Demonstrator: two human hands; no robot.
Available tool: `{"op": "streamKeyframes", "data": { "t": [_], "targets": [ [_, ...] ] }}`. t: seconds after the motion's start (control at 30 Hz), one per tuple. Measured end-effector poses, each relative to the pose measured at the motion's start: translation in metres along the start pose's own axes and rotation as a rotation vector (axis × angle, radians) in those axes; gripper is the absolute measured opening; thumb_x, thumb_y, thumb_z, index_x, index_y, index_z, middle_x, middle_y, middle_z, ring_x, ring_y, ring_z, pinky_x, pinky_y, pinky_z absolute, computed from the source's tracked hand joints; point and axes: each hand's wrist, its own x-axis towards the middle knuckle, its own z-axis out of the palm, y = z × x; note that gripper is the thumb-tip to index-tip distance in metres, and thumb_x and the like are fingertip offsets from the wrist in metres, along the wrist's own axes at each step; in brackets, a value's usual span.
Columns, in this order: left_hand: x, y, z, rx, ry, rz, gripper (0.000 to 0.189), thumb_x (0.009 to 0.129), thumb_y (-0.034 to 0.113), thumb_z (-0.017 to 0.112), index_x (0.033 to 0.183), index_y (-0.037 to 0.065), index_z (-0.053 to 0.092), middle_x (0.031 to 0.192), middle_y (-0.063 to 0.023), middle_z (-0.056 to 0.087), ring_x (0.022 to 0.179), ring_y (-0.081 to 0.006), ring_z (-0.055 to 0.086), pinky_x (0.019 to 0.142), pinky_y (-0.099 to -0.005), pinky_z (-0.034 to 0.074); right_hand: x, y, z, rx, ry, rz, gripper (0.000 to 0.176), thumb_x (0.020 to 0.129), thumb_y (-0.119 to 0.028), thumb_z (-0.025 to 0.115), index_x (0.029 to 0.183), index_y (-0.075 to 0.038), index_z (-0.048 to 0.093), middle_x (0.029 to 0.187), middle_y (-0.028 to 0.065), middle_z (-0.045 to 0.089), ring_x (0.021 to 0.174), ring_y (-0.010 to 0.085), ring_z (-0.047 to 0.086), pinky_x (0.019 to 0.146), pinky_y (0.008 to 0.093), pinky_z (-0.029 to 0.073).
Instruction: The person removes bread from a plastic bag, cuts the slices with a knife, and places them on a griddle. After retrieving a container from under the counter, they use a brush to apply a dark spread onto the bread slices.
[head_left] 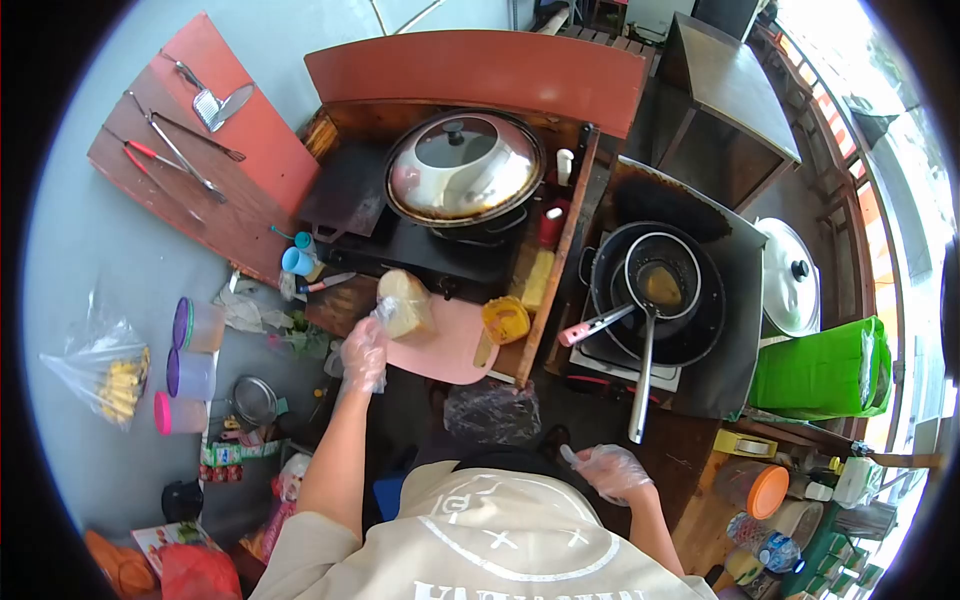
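On a pink cutting board (448, 345) lies a pale loaf of bread (406, 304), wrapped at least partly in clear plastic. My left hand (364, 354), in a clear plastic glove, is at the loaf's lower left edge; its fingers are blurred against the wrapping, so its grip cannot be made out. My right hand (612, 474), also gloved, hangs low beside my shirt, away from the board, with its fingers loosely spread and nothing visible in it. A yellow tub (506, 320) stands on the board's right side, and a knife (328, 283) lies behind its left end.
Behind the board, a lidded pan (465, 168) sits on a black stove. A dark wok (700, 335) to the right holds a smaller pan and a strainer with long handles. A black plastic bag (490, 411) hangs at the counter's front edge. A green bag (815, 370) stands far right.
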Motion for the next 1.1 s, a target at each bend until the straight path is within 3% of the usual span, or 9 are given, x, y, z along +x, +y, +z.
{"op": "streamKeyframes", "data": {
  "t": [0.07, 0.3, 0.43, 0.5, 0.67, 0.77, 0.87, 0.97, 1.1],
  "targets": [
    [0.009, 0.047, -0.01, 0.062, -0.085, 0.041, 0.05, 0.084, 0.022, 0.079, 0.13, 0.008, 0.065, 0.113, -0.0205, 0.075, 0.108, -0.0353, 0.073, 0.093, -0.0436, 0.056, -0.008, -0.018, 0.01, -0.116, 0.016, -0.262, 0.044, 0.095, -0.042, 0.064, 0.119, -0.006, 0.076, 0.109, 0.0217, 0.075, 0.104, 0.0353, 0.072, 0.094, 0.0402, 0.054],
    [0.103, 0.011, -0.011, 0.026, -0.374, 0.236, 0.029, 0.082, 0.011, 0.071, 0.11, 0.005, 0.073, 0.101, -0.0208, 0.074, 0.094, -0.0413, 0.071, 0.084, -0.047, 0.057, 0.059, -0.256, 0.037, 0.073, 0.148, -0.344, 0.031, 0.098, -0.028, 0.062, 0.117, -0.005, 0.074, 0.109, 0.017, 0.075, 0.098, 0.0379, 0.07, 0.089, 0.0432, 0.055],
    [0.131, -0.008, -0.035, -0.001, -0.452, 0.578, 0.026, 0.081, 0.009, 0.07, 0.106, 0.004, 0.073, 0.095, -0.02, 0.074, 0.089, -0.0407, 0.072, 0.08, -0.0487, 0.058, 0.173, -0.321, 0.084, -0.233, 0.686, -0.754, 0.032, 0.095, -0.026, 0.063, 0.116, -0.004, 0.072, 0.1, 0.0196, 0.075, 0.091, 0.0373, 0.072, 0.087, 0.0465, 0.056],
    [0.15, -0.017, -0.041, -0.164, -0.532, 0.989, 0.022, 0.078, 0.003, 0.069, 0.1, 0.005, 0.072, 0.095, -0.0169, 0.073, 0.089, -0.0381, 0.072, 0.081, -0.0474, 0.058, 0.22, -0.355, 0.094, -0.185, 0.728, -0.722, 0.03, 0.093, -0.021, 0.062, 0.116, -0.004, 0.072, 0.098, 0.0188, 0.075, 0.089, 0.0382, 0.072, 0.086, 0.0479, 0.057],
    [0.178, -0.009, -0.044, -0.339, -0.69, 1.094, 0.022, 0.077, -0.001, 0.07, 0.099, 0.004, 0.07, 0.095, -0.0153, 0.071, 0.092, -0.0361, 0.07, 0.085, -0.0435, 0.057, 0.239, -0.385, 0.097, -0.176, 0.577, -0.469, 0.023, 0.092, -0.016, 0.062, 0.107, -0.003, 0.073, 0.094, 0.0177, 0.075, 0.088, 0.0403, 0.072, 0.083, 0.0492, 0.057],
    [0.17, -0.013, -0.04, -0.404, -0.627, 1.0, 0.022, 0.08, 0.002, 0.073, 0.101, 0.003, 0.07, 0.096, -0.0147, 0.072, 0.091, -0.0359, 0.07, 0.085, -0.0428, 0.057, 0.22, -0.391, 0.11, -0.114, 0.637, -0.316, 0.023, 0.094, -0.022, 0.063, 0.104, -0.003, 0.073, 0.093, 0.0214, 0.074, 0.09, 0.0377, 0.073, 0.081, 0.047, 0.057],
    [0.145, -0.031, -0.042, -0.5, -0.411, 0.42, 0.022, 0.085, 0.013, 0.078, 0.104, 0.005, 0.07, 0.1, -0.016, 0.072, 0.097, -0.0381, 0.07, 0.09, -0.0457, 0.055, 0.241, -0.377, 0.147, 0.555, 0.717, -0.21, 0.028, 0.094, -0.028, 0.065, 0.099, -0.001, 0.072, 0.093, 0.021, 0.074, 0.087, 0.0362, 0.073, 0.077, 0.0458, 0.056],
    [0.13, -0.05, -0.048, -0.232, -0.509, 0.681, 0.029, 0.08, 0.016, 0.08, 0.104, 0.002, 0.071, 0.103, -0.0185, 0.073, 0.096, -0.0392, 0.071, 0.088, -0.0458, 0.057, 0.26, -0.384, 0.168, 0.679, 0.586, -0.02, 0.033, 0.091, -0.031, 0.067, 0.1, 0.0, 0.074, 0.092, 0.0206, 0.074, 0.087, 0.0335, 0.072, 0.077, 0.0438, 0.054],
    [0.127, -0.061, -0.026, -0.265, -0.398, 0.639, 0.032, 0.078, 0.021, 0.081, 0.101, 0.001, 0.071, 0.101, -0.0211, 0.073, 0.098, -0.0402, 0.07, 0.088, -0.0462, 0.056, 0.252, -0.402, 0.157, 0.732, 0.604, 0.032, 0.033, 0.091, -0.031, 0.066, 0.097, 0.0, 0.076, 0.091, 0.018, 0.074, 0.088, 0.0292, 0.071, 0.078, 0.0413, 0.052]
  ]
}}
